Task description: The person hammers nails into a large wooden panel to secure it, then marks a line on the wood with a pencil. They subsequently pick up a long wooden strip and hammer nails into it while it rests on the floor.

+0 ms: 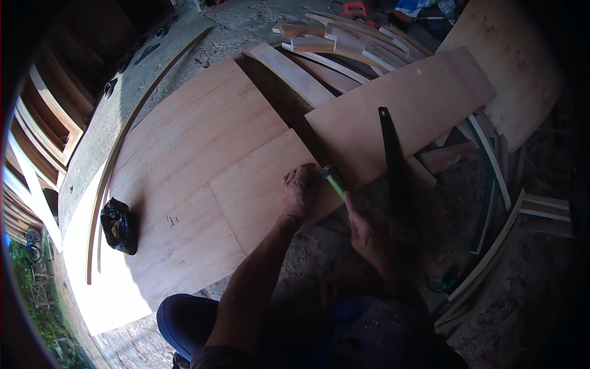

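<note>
My left hand [298, 187] rests at the right edge of a wide plywood panel [178, 154], its fingers closed in a pinch. Whatever they hold, if anything, is too small or hidden to name. Gripped in my right hand [367, 229] is a hammer [335, 184] with a bright green handle. Its dark head is right beside my left fingertips, over the panel's edge. A smaller rectangular plywood piece [261, 187] lies along that edge, under my left hand. To the right, a dark handsaw [393, 154] lies partly across another plywood strip [405, 92].
An open black plastic bag [118, 226] sits at the panel's left side, near a long thin wooden strip [123, 132]. Cut boards [335, 46] are piled at the back. A plywood sheet [507, 67] leans at the far right. Loose battens [491, 246] lie at the lower right.
</note>
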Action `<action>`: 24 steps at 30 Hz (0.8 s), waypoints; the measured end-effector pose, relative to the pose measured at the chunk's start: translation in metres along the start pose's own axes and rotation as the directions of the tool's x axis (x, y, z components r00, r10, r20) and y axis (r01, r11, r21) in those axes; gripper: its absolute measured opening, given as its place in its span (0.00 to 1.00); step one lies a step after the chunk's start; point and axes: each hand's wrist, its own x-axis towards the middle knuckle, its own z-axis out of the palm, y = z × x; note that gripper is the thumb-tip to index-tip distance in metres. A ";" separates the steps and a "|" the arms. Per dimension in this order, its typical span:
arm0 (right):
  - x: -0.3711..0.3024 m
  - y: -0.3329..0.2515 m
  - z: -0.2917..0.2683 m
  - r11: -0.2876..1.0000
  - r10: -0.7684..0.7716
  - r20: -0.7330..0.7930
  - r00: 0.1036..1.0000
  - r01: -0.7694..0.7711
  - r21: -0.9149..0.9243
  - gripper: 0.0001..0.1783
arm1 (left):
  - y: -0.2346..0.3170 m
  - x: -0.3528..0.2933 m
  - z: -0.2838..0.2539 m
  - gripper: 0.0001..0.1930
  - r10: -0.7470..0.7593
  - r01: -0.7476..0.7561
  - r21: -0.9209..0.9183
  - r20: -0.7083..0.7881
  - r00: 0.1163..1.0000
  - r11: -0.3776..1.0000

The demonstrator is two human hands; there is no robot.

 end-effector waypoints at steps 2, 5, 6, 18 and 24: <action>0.000 -0.007 -0.004 0.999 -0.045 -0.067 0.997 0.046 0.014 0.40 | -0.002 0.004 -0.002 0.17 -0.005 0.005 0.014 0.002 1.000 1.000; -0.005 -0.010 0.001 0.999 0.028 0.001 1.000 -0.028 -0.033 0.39 | -0.003 0.000 -0.003 0.18 -0.026 0.026 0.008 0.047 0.999 1.000; -0.003 -0.010 0.001 0.995 0.073 0.038 0.997 -0.070 -0.067 0.39 | -0.001 0.004 -0.004 0.18 -0.023 0.023 0.000 0.063 0.998 1.000; 0.011 -0.009 -0.001 0.998 -0.026 -0.077 0.997 0.031 0.059 0.38 | 0.004 0.006 -0.005 0.27 -0.123 0.127 -0.023 0.125 0.985 0.992; 0.001 -0.015 0.009 0.992 -0.078 -0.213 0.974 0.097 0.079 0.39 | 0.004 0.000 -0.012 0.26 -0.166 0.174 -0.057 0.118 0.979 0.983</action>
